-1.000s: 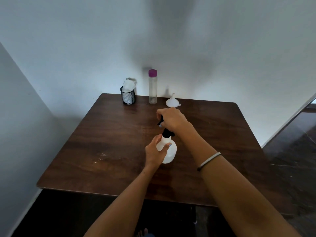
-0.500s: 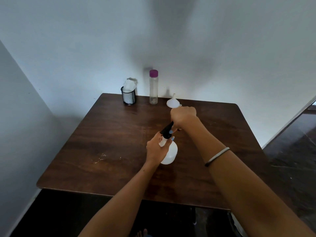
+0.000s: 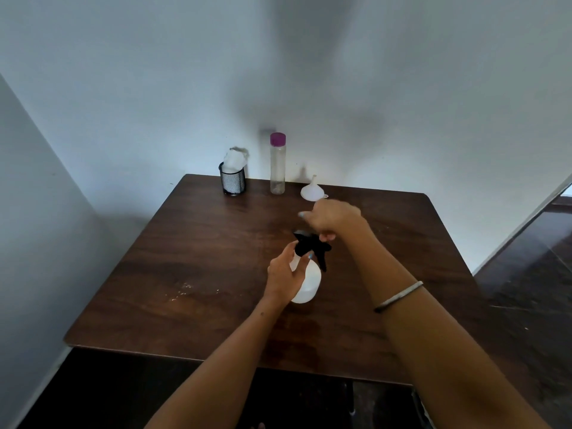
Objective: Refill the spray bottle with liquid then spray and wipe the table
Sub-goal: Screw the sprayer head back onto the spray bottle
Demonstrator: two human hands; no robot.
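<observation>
Left hand (image 3: 286, 278) grips the white bottle's (image 3: 306, 284) neck on the table (image 3: 173, 274) – right hand (image 3: 335, 216) pinches the black sprayer (image 3: 311, 244) – motion-blurred

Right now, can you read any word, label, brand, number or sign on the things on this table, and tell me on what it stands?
No readable text in this view.
Spray bottle, held by the left hand: plain white, no label visible.
Black spray head, under the right hand: no marking.
Clear bottle with purple cap: no label visible.
Funnel and mesh cup: no print.
</observation>
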